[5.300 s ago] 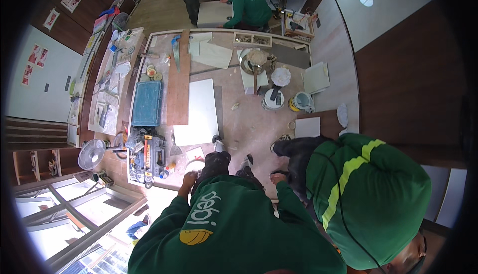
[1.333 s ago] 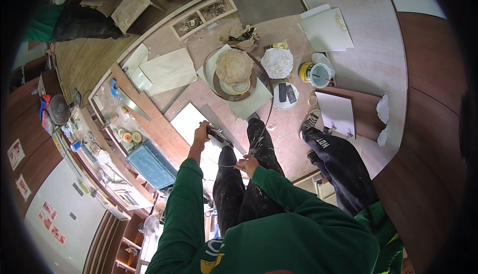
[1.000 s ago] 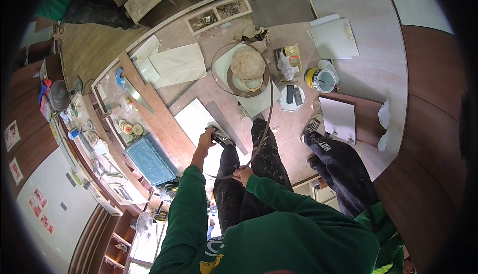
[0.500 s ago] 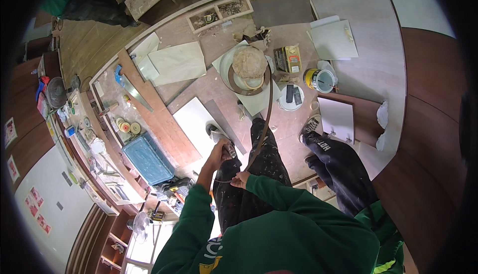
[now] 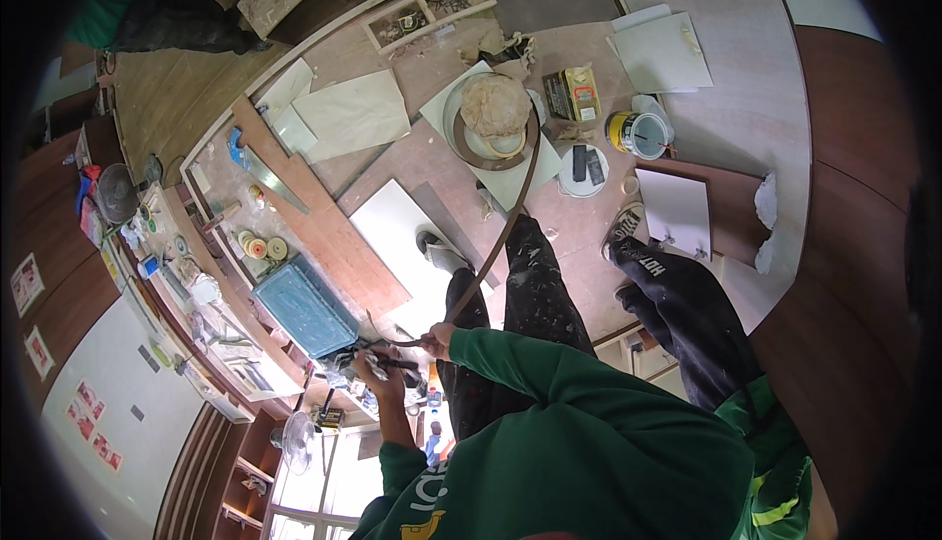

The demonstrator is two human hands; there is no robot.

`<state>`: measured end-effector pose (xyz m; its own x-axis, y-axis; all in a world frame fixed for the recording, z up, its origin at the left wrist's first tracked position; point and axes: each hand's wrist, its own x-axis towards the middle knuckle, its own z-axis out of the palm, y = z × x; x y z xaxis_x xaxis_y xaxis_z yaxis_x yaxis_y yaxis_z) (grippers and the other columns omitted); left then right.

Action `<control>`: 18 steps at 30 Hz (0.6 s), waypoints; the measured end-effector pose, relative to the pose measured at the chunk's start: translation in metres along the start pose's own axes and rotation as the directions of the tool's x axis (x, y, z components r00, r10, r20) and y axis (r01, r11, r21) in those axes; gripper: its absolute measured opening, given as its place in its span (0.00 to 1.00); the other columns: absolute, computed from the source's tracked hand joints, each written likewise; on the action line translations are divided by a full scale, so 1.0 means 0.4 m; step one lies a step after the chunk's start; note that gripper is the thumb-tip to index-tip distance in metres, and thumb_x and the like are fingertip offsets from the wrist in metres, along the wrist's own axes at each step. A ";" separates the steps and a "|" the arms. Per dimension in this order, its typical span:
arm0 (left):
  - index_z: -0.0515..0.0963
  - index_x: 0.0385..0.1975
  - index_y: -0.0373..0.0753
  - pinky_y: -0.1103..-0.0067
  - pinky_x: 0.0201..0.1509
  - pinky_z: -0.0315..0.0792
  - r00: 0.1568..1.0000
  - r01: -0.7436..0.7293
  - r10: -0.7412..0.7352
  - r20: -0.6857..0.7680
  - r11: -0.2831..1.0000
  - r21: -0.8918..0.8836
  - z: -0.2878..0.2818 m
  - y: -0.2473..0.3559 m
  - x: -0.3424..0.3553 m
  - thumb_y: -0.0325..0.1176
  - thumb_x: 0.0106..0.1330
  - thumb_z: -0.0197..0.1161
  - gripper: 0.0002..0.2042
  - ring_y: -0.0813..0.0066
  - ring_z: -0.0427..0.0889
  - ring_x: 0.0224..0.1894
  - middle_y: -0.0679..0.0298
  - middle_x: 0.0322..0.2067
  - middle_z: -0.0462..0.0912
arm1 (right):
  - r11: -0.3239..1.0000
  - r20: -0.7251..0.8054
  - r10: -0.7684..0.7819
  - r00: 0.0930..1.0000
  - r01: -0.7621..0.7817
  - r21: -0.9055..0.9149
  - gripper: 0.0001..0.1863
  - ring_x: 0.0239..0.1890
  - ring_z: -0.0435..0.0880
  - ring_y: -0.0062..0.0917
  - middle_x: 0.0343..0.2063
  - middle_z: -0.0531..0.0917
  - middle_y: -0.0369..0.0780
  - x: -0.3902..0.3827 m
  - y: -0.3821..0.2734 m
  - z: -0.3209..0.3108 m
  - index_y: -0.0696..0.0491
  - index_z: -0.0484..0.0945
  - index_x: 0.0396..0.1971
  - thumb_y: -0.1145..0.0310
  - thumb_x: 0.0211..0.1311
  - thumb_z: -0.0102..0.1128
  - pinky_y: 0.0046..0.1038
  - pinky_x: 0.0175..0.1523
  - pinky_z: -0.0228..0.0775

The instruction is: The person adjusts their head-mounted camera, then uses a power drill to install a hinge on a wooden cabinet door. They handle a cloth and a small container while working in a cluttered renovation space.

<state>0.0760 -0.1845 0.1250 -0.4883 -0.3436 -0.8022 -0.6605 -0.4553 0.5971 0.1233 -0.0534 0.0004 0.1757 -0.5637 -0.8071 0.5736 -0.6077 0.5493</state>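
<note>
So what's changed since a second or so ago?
The left hand swung back and leftward, near the teal case, with a dark hand tool in it. The right hand shifted left, keeping hold of the brown strip, which now runs straighter. The yellow-and-black box, covered before, now shows. The handsaw stayed put.

White capital lettering [image 5: 652, 265], legible, on black cloth trouser leg [image 5: 677, 307] at right. White letters [image 5: 432, 481], partly hidden, above yellow emblem [image 5: 422, 524] on green long-sleeved sweatshirt [image 5: 579, 452]. Labels on yellow-and-black rectangular box [image 5: 573, 95], yellow-and-black round bucket [image 5: 620, 134]: too small to read.
</note>
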 end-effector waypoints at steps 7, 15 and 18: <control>0.75 0.24 0.37 0.81 0.28 0.59 0.963 -0.235 0.184 0.196 0.932 0.277 0.170 -0.002 0.174 0.47 0.69 0.49 0.20 0.81 0.66 0.24 0.69 0.20 0.70 | 0.996 0.197 0.082 0.977 -0.087 0.018 0.19 0.18 0.76 0.17 0.26 0.82 0.42 -0.028 -0.019 0.088 0.63 0.76 0.37 0.71 0.71 0.31 0.15 0.21 0.68; 0.75 0.19 0.38 0.81 0.24 0.52 0.919 -0.391 0.364 0.147 0.884 0.255 0.262 0.127 0.373 0.46 0.69 0.50 0.21 0.84 0.60 0.19 0.74 0.16 0.65 | 0.548 0.293 -0.311 0.904 0.423 -0.722 0.20 0.24 0.85 0.28 0.29 0.86 0.43 -0.229 -0.400 0.045 0.58 0.79 0.44 0.56 0.64 0.62 0.30 0.27 0.78; 0.74 0.20 0.39 0.82 0.23 0.56 0.939 -0.343 0.333 0.085 0.927 0.151 0.273 0.148 0.457 0.48 0.70 0.51 0.21 0.83 0.62 0.18 0.73 0.15 0.65 | -0.166 0.376 -0.869 0.322 0.527 -0.834 0.13 0.31 0.85 0.31 0.31 0.85 0.41 -0.229 -0.720 -0.074 0.57 0.81 0.37 0.62 0.60 0.61 0.34 0.38 0.75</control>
<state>-0.1148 -0.1846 0.0134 -0.7273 -0.4043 -0.5546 -0.5310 -0.1804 0.8279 -0.0342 0.1898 -0.0905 -0.7428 0.1360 -0.6556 0.6645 0.2700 -0.6968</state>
